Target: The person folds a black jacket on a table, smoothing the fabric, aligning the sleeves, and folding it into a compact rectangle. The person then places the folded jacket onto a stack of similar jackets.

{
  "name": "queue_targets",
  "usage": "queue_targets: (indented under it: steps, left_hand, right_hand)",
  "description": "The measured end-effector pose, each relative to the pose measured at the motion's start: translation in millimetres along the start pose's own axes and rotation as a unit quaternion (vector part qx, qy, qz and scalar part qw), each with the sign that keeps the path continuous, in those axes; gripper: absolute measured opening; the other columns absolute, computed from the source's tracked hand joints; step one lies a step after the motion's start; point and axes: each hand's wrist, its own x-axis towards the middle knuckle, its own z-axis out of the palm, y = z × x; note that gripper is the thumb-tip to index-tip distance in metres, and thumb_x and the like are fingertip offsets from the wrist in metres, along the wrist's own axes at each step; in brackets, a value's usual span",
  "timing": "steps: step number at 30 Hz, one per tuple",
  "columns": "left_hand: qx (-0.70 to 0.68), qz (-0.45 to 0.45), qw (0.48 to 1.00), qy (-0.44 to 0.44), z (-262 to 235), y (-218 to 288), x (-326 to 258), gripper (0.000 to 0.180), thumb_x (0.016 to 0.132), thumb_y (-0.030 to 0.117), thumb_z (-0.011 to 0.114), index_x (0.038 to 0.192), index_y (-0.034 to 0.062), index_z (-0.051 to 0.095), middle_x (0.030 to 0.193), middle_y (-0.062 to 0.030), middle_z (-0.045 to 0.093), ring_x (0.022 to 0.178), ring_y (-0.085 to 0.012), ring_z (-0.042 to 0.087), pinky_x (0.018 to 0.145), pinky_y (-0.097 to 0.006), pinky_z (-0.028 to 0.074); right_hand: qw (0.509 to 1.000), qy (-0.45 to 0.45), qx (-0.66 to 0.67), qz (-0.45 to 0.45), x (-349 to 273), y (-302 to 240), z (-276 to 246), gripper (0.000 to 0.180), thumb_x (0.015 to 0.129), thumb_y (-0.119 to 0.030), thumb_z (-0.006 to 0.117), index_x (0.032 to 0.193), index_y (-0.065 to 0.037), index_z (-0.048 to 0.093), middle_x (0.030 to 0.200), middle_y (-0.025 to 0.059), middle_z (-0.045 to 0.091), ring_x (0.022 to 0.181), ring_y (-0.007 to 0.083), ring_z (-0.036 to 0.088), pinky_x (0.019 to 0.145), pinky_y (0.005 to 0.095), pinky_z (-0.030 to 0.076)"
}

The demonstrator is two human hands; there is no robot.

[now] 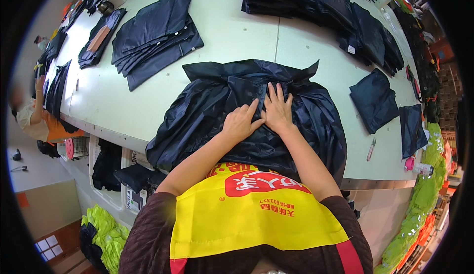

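A large dark navy garment of shiny thin fabric lies spread and crumpled on the pale work table, hanging over the near edge. My left hand rests on its middle with the fingers curled, pinching a fold. My right hand lies flat beside it, fingers spread and pressing the fabric down. The two hands touch at the thumbs. I wear a yellow and red apron.
Stacks of dark cut pieces lie at the left, folded garment piles at the back right, smaller dark panels to the right. A pink pen-like tool lies near the right edge. Another person works at far left. Green fabric is heaped below.
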Motion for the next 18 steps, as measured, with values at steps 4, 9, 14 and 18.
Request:
queue_targets:
  steps: [4,9,14,18]
  left_hand:
    - [-0.097,-0.013,0.995,0.016,8.9,-18.4,-6.9,0.040,0.090,0.024,0.053,0.125,0.0052,0.048,0.090,-0.0165,0.057,0.085,-0.0333,0.059,0.072,-0.039,0.049]
    - [0.072,0.065,0.994,0.050,4.9,-31.7,3.9,0.043,0.083,0.021,0.057,0.123,0.0044,0.052,0.117,-0.0147,0.053,0.112,-0.0304,0.048,0.087,-0.037,0.043]
    - [0.107,0.062,0.989,0.076,20.6,-57.8,16.8,0.055,0.085,0.035,0.055,0.128,0.0018,0.047,0.138,-0.0166,0.041,0.127,-0.0317,0.037,0.099,-0.040,0.035]
    - [0.078,0.089,0.991,0.063,7.5,-59.8,11.1,0.045,0.082,0.025,0.059,0.123,0.0080,0.054,0.130,-0.0157,0.047,0.122,-0.0309,0.042,0.097,-0.039,0.036]
  right_hand:
    - [0.999,-0.033,0.037,0.018,-2.9,12.5,-10.8,0.050,0.081,-0.023,0.059,0.126,-0.005,0.048,0.139,0.0144,0.038,0.132,0.0326,0.029,0.102,0.0588,0.022]
    - [0.994,0.064,0.054,-0.073,-2.3,-17.3,-15.2,0.049,0.087,-0.033,0.055,0.129,-0.009,0.049,0.139,0.0135,0.040,0.131,0.0315,0.032,0.104,0.0554,0.021]
    - [0.991,-0.009,0.098,-0.087,20.1,14.8,12.7,0.056,0.088,-0.041,0.051,0.132,-0.007,0.045,0.140,0.0148,0.039,0.134,0.0307,0.029,0.108,0.0516,0.018]
    - [0.935,-0.131,0.304,-0.127,-9.2,23.5,-60.7,0.073,0.076,-0.046,0.064,0.134,-0.007,0.043,0.142,0.0170,0.037,0.135,0.0341,0.027,0.109,0.0513,0.017]
